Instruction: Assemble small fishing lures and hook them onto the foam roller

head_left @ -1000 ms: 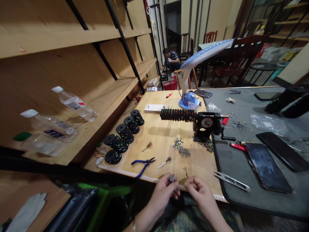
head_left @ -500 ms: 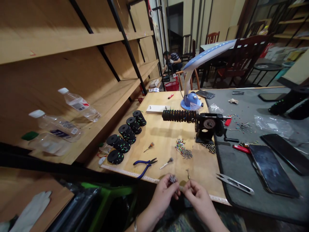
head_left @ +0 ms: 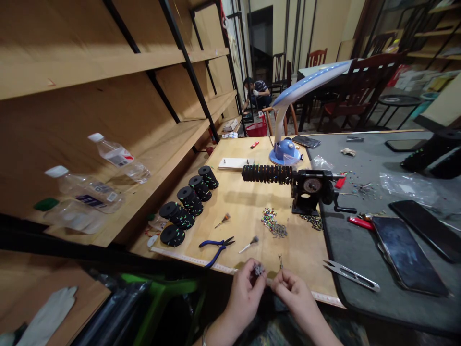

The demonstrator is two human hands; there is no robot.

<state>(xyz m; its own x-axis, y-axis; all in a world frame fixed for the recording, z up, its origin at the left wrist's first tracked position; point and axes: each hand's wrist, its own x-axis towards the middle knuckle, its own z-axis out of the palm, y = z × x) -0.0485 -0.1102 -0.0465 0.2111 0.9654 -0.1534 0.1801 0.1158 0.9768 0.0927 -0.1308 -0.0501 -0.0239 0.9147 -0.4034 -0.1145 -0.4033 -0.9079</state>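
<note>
My left hand (head_left: 248, 287) is closed in a pinch at the table's front edge. A small grey, clumped piece (head_left: 258, 270) shows between its thumb and fingers; its exact kind is unclear. Just to the right, my right hand (head_left: 292, 289) is closed on a thin metal piece (head_left: 281, 261) with a forked top, pointing upward. The two hands' fingertips nearly meet, and what lies between them is too small to make out. Beyond them lie a white stick with a grey tuft (head_left: 249, 244), a second tufted piece (head_left: 222, 220) and blue-handled pliers (head_left: 216, 250).
Colored beads and small metal bits (head_left: 273, 223) lie in a pile. A black hand-cranked device (head_left: 312, 190) holds a ridged roll (head_left: 267, 173). Black spools (head_left: 187, 199) line the left. Thread snips (head_left: 351, 275) and a phone (head_left: 406, 254) rest on the grey mat (head_left: 363, 250). A lamp (head_left: 286, 151) stands behind.
My left hand has turned slightly, showing more of the grey piece. My right hand has shifted a little left, and its metal piece sits slightly lower. The tabletop things stay in place.
</note>
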